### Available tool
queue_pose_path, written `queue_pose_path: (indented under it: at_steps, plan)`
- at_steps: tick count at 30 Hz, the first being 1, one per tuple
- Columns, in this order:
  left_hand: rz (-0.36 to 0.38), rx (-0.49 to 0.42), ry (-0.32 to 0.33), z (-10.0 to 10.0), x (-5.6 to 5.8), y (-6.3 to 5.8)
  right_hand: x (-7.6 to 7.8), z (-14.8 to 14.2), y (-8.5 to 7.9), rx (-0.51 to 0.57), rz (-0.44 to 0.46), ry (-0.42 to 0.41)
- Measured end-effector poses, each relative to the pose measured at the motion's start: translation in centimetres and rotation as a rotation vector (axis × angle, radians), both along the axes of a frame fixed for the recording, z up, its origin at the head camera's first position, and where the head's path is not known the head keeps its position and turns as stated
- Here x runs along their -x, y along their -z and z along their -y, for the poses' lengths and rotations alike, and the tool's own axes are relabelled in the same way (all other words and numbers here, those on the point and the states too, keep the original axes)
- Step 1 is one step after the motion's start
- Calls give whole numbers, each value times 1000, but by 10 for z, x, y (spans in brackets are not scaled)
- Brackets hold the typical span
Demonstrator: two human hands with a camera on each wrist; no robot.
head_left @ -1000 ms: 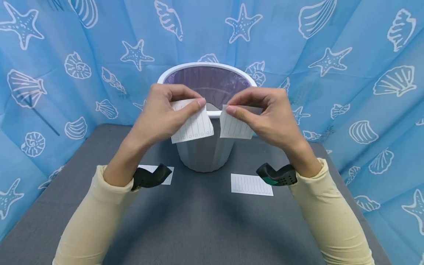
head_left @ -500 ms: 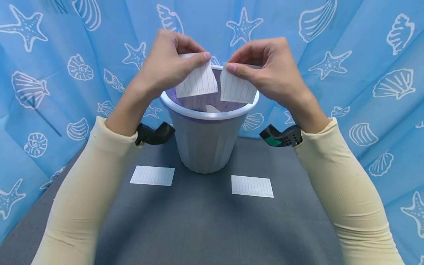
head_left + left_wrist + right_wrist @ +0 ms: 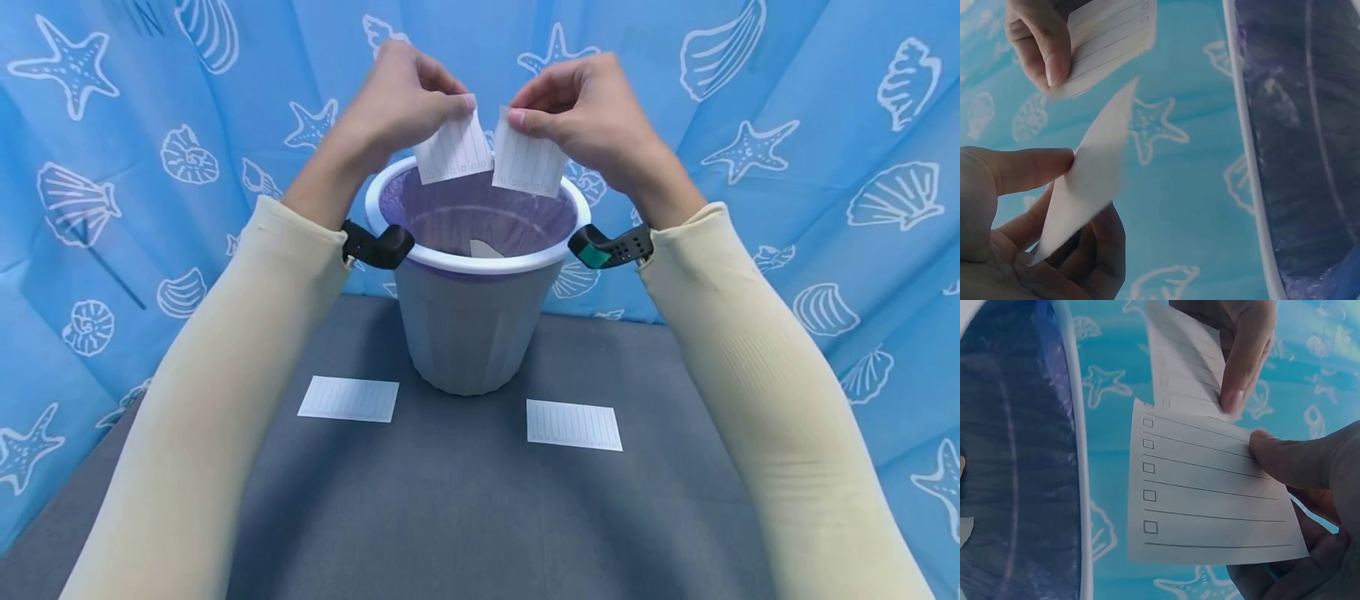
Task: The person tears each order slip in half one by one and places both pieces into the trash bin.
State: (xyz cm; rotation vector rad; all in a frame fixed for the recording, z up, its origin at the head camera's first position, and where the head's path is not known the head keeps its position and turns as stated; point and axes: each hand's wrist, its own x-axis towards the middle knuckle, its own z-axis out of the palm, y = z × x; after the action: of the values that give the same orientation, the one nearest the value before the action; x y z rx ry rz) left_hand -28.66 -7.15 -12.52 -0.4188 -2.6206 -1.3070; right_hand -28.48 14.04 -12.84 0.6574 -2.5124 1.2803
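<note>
Above the far rim of a pale trash can (image 3: 472, 325), my left hand (image 3: 408, 100) pinches a torn piece of lined checklist paper (image 3: 453, 152) between thumb and fingers. Close beside it, my right hand (image 3: 585, 112) pinches a second torn piece (image 3: 529, 162), its checkbox row plain in the right wrist view. In the head view the two pieces nearly meet at their lower corners. The can has a white rim (image 3: 483, 265) and a purple liner (image 3: 465, 208). A white paper scrap (image 3: 484, 248) lies inside it.
Two whole lined checklist sheets lie on the grey table: a left sheet (image 3: 349, 399) and a right sheet (image 3: 573, 425), both in front of the can. Behind the can hangs a blue curtain (image 3: 780, 100) with white sea shapes. A black band (image 3: 378, 246) circles each wrist.
Both hands have risen and moved away, from in front of the can's near rim to above its far side, each still pinching its torn piece. The two pieces have come closer together.
</note>
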Motion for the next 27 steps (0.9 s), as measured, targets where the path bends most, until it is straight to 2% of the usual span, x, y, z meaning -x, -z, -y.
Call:
queue_pose_path:
  at_steps: [6,12,20,27]
  plan:
    - [65,-18,-42,-4,17,0,18,3,5,28,59,34]
    - [53,-16,-33,-2,21,5,26,1,14,5,80,56]
    - [11,17,6,4,9,13,16,-6,23,3,84,21]
    - [-24,-8,64,11,-13,24,-9,-12,31,62,33,-61]
